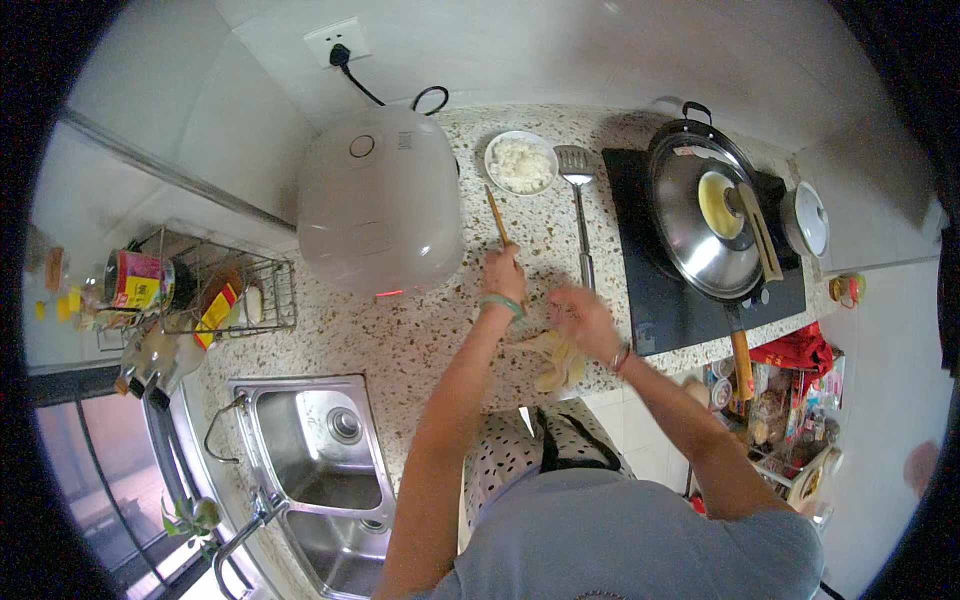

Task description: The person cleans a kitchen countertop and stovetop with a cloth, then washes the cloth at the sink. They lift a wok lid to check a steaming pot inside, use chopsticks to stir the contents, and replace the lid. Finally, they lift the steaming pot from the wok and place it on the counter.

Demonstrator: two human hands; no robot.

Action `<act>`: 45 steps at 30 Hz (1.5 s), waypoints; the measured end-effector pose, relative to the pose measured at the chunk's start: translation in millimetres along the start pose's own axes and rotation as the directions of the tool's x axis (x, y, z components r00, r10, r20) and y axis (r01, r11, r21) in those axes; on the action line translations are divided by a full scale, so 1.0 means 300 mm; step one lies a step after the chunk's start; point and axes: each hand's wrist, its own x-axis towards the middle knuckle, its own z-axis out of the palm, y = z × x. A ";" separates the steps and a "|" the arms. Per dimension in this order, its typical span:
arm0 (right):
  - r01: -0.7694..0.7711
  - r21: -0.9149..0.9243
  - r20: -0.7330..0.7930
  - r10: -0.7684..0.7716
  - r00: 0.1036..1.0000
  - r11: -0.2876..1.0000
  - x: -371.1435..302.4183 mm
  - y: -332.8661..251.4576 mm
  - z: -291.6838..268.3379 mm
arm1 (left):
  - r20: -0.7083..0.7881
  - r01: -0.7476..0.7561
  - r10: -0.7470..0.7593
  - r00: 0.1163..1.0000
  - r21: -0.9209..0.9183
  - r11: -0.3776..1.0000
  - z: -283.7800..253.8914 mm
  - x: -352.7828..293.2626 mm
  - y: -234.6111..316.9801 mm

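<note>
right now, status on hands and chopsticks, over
Left hand gripping chopsticks. Right hand blurred, over pale cloth. Spatula lies beside.

wooden chopsticks [497, 215] | slanted, tips toward rice | pale cloth [556, 362] | crumpled, counter edge

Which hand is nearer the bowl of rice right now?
Left. The left hand holds chopsticks whose tips reach up toward the bowl of rice. The right hand is lower on the counter, over pale food, farther from the bowl.
</note>
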 end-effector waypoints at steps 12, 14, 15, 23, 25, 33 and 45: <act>0.039 -0.105 -0.093 -0.049 0.994 0.994 0.026 0.080 0.091 | -0.269 -0.297 0.324 0.907 0.136 0.945 0.008 0.086 -0.050; 0.024 -0.247 -0.081 -0.045 0.996 0.969 0.110 0.077 0.095 | -0.296 -0.341 0.352 0.888 0.091 0.936 0.011 0.078 -0.067; 0.017 -0.316 -0.073 -0.043 0.996 0.949 0.124 0.074 0.100 | -0.295 -0.354 0.355 0.887 0.059 0.933 0.011 0.076 -0.080; 0.208 -0.477 0.314 -0.056 0.948 0.854 -0.294 0.033 0.204 | -0.234 -0.275 0.263 0.936 -0.019 0.961 -0.001 -0.025 -0.152; 0.198 -0.352 0.346 -0.070 0.936 0.915 -0.379 0.037 0.181 | -0.206 -0.170 0.186 0.961 0.091 0.981 -0.024 -0.048 -0.068; -0.047 -0.172 -0.343 -0.015 0.939 0.984 -0.168 0.068 -0.115 | -0.185 -0.110 0.153 0.971 0.224 0.968 -0.002 -0.023 -0.085; 0.181 -0.574 0.222 -0.061 0.973 0.798 -0.261 0.034 0.215 | 0.307 0.175 -0.282 0.909 0.333 0.926 -0.018 -0.234 -0.290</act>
